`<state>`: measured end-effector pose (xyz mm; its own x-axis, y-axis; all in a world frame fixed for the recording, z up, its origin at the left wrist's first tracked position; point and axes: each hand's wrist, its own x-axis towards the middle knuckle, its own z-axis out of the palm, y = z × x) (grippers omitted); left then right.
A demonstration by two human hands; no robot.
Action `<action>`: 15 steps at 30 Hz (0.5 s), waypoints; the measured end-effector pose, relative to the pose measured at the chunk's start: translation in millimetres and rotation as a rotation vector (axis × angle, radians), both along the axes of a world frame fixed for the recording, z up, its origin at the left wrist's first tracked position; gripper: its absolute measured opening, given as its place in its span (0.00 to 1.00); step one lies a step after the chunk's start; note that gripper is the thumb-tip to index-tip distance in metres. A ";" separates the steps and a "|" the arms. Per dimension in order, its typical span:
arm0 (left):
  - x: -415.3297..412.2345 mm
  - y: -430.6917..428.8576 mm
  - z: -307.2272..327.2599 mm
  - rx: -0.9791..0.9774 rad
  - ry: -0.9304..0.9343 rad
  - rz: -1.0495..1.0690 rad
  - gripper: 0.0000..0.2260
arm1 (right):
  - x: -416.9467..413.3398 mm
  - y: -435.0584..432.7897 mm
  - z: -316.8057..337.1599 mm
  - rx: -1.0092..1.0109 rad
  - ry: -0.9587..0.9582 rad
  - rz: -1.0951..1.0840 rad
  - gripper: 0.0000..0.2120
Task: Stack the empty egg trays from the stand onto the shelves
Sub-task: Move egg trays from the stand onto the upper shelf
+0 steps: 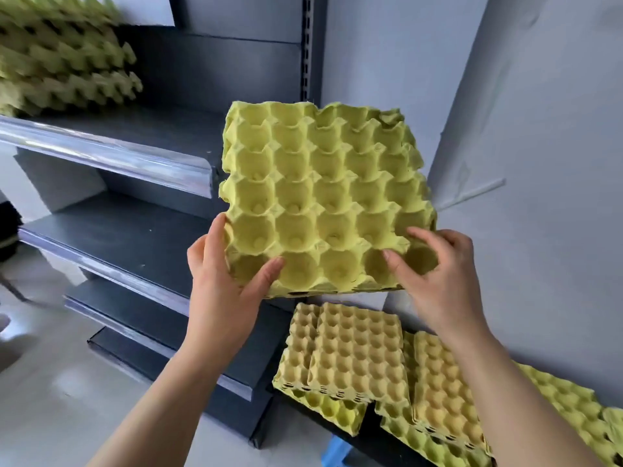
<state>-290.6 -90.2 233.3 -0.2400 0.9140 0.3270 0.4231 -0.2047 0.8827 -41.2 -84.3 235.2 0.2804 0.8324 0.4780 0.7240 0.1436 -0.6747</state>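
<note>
**Egg tray, held before shelves**

- Tray: green, empty, cups up, tilted toward the viewer. It is held in the air in front of the right end of the dark shelves, touching none of them.
- Left hand: grips the tray's near left corner, thumb on top in a cup, fingers at the left edge and beneath.
- Right hand: grips the near right corner, fingers curled over the cups.
- Stack: green trays at the left end of the upper shelf, blurred.
- Stand: below the held tray, carrying yellow and green piles side by side.
</note>
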 end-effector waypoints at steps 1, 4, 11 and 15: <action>-14.5 2.2 8.9 0.024 -0.005 0.008 0.38 | -13.9 4.1 10.6 0.023 -0.001 0.011 0.27; -58.9 14.7 29.3 0.084 -0.006 0.014 0.36 | -56.4 19.6 37.8 0.070 -0.003 0.031 0.27; -179.2 62.1 72.0 0.089 0.009 0.081 0.37 | -176.7 68.7 84.6 0.092 -0.008 0.036 0.25; -233.3 100.3 89.6 0.095 0.049 0.072 0.36 | -229.5 100.8 102.6 0.059 -0.014 0.007 0.25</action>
<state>-523.9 10.1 323.0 -0.2857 0.8594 0.4240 0.4817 -0.2537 0.8388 -270.7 16.5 337.7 0.2672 0.8045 0.5305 0.7323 0.1884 -0.6544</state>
